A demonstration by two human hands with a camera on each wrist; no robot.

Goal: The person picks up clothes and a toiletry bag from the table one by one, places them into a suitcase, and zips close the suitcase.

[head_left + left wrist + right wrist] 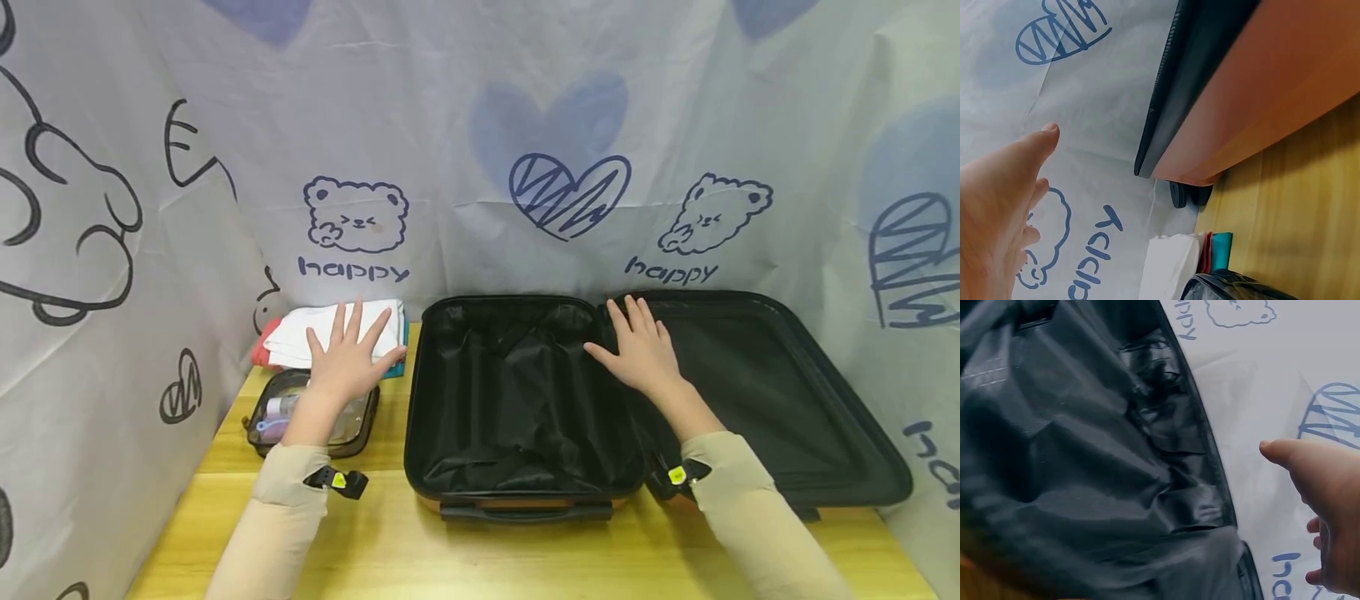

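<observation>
The person's left hand (pixel 345 358) hangs in the air with its fingers spread wide, gripping nothing. Behind it, as I look, sits a folded white cloth (pixel 300 335), with a red cloth (pixel 262 346) peeking out on the hand's outer side and a teal cloth (pixel 396 365) on its inner side. Under that wrist lies a see-through toiletry bag (pixel 347 451) with dark trim; I can make out a white-capped container (pixel 282 406) and something blue (pixel 262 426) in it, partly hidden by the forearm.

The right hand (pixel 641 350) is up too, palm down, thumb stuck out and fingers a little parted, holding nothing. It hovers by the hinge side of an open suitcase (pixel 517 392), apart from it in the wrist view. The deep half, lined in crinkled black fabric, lies between the two hands; the shallower half (pixel 780 400) spreads out to the right hand's outer side. Beneath both hands runs a wooden tabletop (pixel 495 558), and beyond them hangs a pale curtain (pixel 450 100) printed with bears and hearts.
</observation>
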